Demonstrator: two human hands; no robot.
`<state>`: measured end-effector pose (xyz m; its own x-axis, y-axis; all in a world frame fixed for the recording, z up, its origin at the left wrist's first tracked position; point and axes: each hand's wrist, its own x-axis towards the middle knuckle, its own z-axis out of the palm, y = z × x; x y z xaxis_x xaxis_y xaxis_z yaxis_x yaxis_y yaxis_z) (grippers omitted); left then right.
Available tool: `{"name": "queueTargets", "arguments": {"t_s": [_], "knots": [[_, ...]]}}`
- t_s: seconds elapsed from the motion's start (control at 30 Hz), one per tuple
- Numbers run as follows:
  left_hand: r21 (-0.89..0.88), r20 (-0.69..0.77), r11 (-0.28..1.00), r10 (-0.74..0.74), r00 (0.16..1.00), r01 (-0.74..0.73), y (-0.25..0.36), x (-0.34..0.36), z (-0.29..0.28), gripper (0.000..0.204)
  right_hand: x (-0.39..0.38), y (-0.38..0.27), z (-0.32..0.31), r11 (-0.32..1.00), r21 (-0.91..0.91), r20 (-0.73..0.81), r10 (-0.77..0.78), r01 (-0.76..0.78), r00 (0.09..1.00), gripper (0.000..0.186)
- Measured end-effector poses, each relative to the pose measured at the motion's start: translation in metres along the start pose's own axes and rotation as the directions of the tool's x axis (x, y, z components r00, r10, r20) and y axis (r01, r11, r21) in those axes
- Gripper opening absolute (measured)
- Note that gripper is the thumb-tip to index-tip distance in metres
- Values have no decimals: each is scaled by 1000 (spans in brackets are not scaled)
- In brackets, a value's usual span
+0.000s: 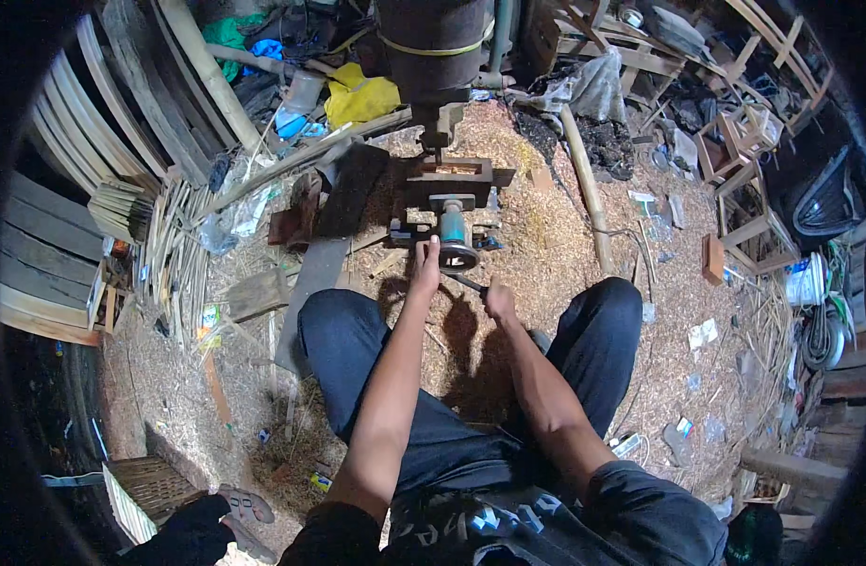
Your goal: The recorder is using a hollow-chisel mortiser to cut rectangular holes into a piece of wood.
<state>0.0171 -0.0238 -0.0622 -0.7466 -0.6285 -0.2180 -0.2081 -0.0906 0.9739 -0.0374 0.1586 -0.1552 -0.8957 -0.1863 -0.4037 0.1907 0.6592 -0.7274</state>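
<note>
Between my knees stands a machine with a dark drum-shaped housing [431,47] and a vertical bit or chisel [439,151] below it. Under the bit a wooden piece with a rectangular opening [485,173] is held in a vise-like carriage [449,201]. A green-bodied handwheel [461,258] projects from the carriage toward me. My left hand [425,271] is closed on the wheel's left rim, thumb pointing up. Just right of and below the wheel, my right hand [498,303] is wrapped round a dark lever [468,283]; its far end passes under the wheel.
Wood shavings [546,236] cover the ground. A bamboo pole [586,189] lies to the right, and a long plank [301,162] slants in from the left. Thin sticks [174,245] are heaped at left. Wooden frames [744,189] stand at right. Another person's foot [247,507] shows at lower left.
</note>
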Motion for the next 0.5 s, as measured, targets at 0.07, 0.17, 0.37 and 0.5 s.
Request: {"name": "queueTargets", "arguments": {"t_s": [0.07, 0.17, 0.37, 0.5], "knots": [[171, -59, 983, -53, 997, 62, 6, -6, -4, 68, -11, -17, -5, 970, -93, -124, -236, 225, 964, 78], [240, -33, 971, 4, 999, 4, 15, -11, -15, 71, -29, -56, -12, 995, 98, 260, 0, -26, 966, 78], [116, 52, 993, 14, 999, -20, 25, -23, -55, 57, -78, -118, 12, 777, 594, 513, -166, -208, 842, 55], [239, 72, 966, 81, 994, -96, 34, -51, -73, 55, -85, -125, 32, 593, 651, 697, -221, -474, 682, 52]]}}
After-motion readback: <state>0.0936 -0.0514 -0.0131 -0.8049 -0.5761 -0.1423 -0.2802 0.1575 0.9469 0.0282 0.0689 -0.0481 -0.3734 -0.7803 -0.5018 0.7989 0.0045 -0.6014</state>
